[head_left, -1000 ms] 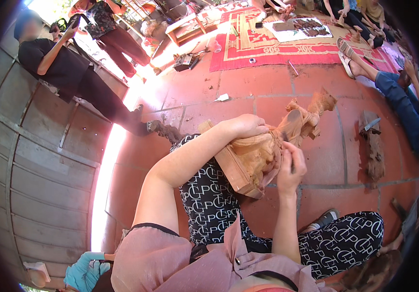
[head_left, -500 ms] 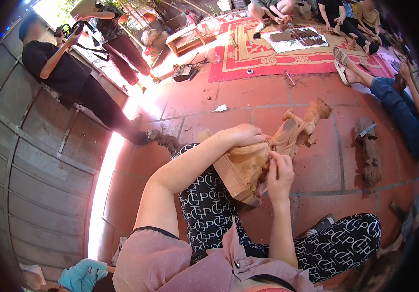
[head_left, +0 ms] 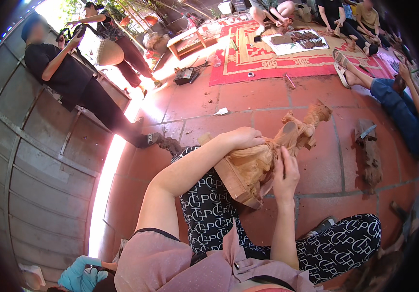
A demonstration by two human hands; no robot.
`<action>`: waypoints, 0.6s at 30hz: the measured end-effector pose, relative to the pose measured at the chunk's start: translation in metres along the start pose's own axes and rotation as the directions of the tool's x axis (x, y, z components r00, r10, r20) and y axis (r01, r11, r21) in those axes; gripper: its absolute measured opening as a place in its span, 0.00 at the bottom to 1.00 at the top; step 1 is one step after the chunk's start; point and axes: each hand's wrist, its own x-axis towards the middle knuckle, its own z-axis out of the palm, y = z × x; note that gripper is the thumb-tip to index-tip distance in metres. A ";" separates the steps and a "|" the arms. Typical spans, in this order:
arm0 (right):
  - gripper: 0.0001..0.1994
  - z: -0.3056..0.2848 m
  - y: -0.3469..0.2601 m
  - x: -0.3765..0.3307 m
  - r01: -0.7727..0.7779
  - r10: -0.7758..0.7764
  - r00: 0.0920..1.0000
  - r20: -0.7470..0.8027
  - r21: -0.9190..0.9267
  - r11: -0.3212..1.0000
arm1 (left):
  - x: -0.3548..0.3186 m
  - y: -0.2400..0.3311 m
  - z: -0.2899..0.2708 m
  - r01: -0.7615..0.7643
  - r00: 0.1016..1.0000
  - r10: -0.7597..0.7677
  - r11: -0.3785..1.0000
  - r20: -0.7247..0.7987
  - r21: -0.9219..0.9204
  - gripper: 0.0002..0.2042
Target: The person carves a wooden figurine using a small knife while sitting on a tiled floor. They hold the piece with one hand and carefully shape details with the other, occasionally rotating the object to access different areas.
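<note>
1. The left hand [head_left: 242,138] grips the wooden carving [head_left: 263,160], which rests on the lap.
2. The right hand [head_left: 284,175] presses closed fingers against its flank.
3. The figure looks shaped, though the surface still looks rough.

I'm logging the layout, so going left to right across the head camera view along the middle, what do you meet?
Grey panelled wall → person in black leaning on it → left hand on the wooden carving → right hand → dark wood piece on the tiles → person in blue jeans.
</note>
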 end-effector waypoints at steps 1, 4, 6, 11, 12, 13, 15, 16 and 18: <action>0.16 0.001 0.001 -0.001 0.002 -0.002 1.000 0.008 -0.038 0.999 | 0.000 0.000 0.000 0.009 1.000 -0.009 1.000 0.010 0.001 0.20; 0.16 0.001 -0.006 -0.003 0.016 -0.010 0.997 0.074 -0.080 0.997 | -0.001 0.004 -0.003 0.013 1.000 -0.014 1.000 0.017 0.012 0.19; 0.16 0.005 -0.012 -0.005 0.039 -0.036 0.995 0.091 -0.036 0.999 | -0.003 0.006 -0.004 0.011 1.000 -0.011 1.000 0.013 0.010 0.19; 0.16 -0.004 -0.003 0.001 -0.016 0.016 1.000 0.010 -0.057 0.998 | 0.000 0.005 -0.004 -0.004 1.000 0.004 1.000 0.015 0.000 0.19; 0.15 -0.001 -0.001 -0.001 0.009 -0.006 1.000 0.026 -0.098 0.995 | 0.000 0.004 -0.003 -0.005 1.000 0.005 1.000 0.009 0.009 0.19; 0.15 0.002 -0.004 -0.003 0.029 -0.024 0.998 0.059 -0.092 0.995 | -0.001 0.003 -0.003 -0.006 1.000 0.006 1.000 0.003 0.018 0.19; 0.15 0.009 -0.011 -0.009 0.062 -0.052 0.991 0.120 -0.077 0.995 | 0.000 0.005 -0.004 -0.007 1.000 0.007 1.000 -0.001 0.019 0.19; 0.15 0.009 -0.011 -0.009 0.035 -0.031 0.992 0.124 -0.032 0.999 | 0.001 0.007 -0.005 -0.006 1.000 0.006 1.000 -0.004 0.011 0.19; 0.15 0.005 -0.009 -0.004 -0.008 0.011 0.997 0.078 -0.033 0.999 | -0.002 0.003 -0.002 0.010 1.000 -0.010 1.000 0.003 -0.010 0.19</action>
